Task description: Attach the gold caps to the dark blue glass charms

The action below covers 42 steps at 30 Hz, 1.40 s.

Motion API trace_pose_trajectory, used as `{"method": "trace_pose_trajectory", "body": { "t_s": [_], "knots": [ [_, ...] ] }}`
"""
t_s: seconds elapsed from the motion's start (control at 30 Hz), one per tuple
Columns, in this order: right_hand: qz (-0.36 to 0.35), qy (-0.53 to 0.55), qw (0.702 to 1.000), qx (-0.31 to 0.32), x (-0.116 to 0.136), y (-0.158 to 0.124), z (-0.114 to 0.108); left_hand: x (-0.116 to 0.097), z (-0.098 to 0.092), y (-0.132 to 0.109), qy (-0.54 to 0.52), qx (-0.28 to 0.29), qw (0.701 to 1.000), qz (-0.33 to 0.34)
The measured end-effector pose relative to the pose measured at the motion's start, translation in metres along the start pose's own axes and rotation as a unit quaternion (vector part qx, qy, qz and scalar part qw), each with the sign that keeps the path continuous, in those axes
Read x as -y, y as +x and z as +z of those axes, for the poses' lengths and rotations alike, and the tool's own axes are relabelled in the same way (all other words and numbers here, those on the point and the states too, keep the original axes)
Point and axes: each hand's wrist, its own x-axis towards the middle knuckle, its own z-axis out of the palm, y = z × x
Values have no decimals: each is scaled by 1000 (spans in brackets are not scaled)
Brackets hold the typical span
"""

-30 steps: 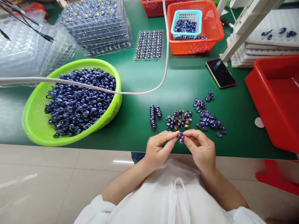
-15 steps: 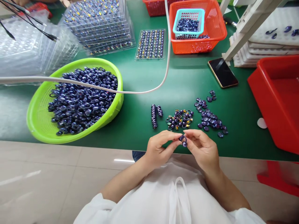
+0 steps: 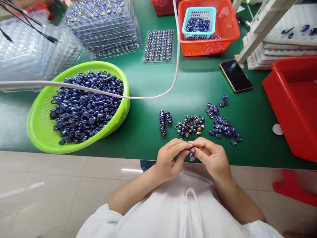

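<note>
Between my left hand (image 3: 172,158) and my right hand (image 3: 211,157) is a dark blue shiny ring (image 3: 192,154) with a round bead on it. Both hands pinch it with thumb and fingertips at the table's front edge. Fingers partly cover the ring. Just beyond them lies a small pile of ring pieces with beads and gold-coloured stones (image 3: 190,126). Loose dark oval pieces (image 3: 223,126) are scattered to the right of that pile. Left of it stand two short rows of dark pieces (image 3: 162,123) lined up on the green table (image 3: 146,132).
A green basket (image 3: 37,132) full of dark rings sits at left, a white cable (image 3: 143,98) crossing over it. Behind are stacked clear trays (image 3: 114,36), one filled tray (image 3: 158,46) and an orange basket (image 3: 208,49). A phone (image 3: 235,76) and a red bin (image 3: 284,99) are right.
Both hands have drawn slightly closer together around the ring, and its bead sits a little further left and lower. The ring's loop now shows differently turned.
</note>
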Motion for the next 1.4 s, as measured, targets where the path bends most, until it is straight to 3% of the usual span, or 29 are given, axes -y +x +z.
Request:
{"method": "trace_pose_trajectory", "body": {
  "t_s": [0.17,0.37,0.53,0.63,0.7,0.8,0.9,1.0,1.1,1.23,1.4],
  "knots": [
    [-16,-32,999,-10,-6,2,-2,4,0,1,-7,5,1000,-20],
    [-72,-169,983,-23,-3,1,-12,1,-6,7,14,34,998,-42],
    [-174,-347,921,-41,1,-1,-15,-6,-4,7,42,13,998,-44],
    [-258,-407,875,-50,1,-1,-12,-7,1,7,-13,-12,993,-114],
    [-296,-425,854,-59,0,-1,-10,-5,3,7,-110,-19,968,-223],
    [-307,-427,848,-67,-1,-2,-9,-1,2,10,-296,-3,876,-381],
    [-286,-409,866,-43,-2,-2,-10,3,-1,13,-407,21,791,-457],
    [-282,-405,870,3,-2,-1,-13,5,-3,13,-442,41,753,-486],
    [-295,-424,856,26,-1,1,-17,5,-4,11,-423,52,775,-466],
    [-323,-443,835,46,1,2,-18,0,-4,8,-358,55,848,-387],
    [-383,-451,805,50,-1,0,-16,-7,-3,9,-247,137,908,-309]
  ]
}}
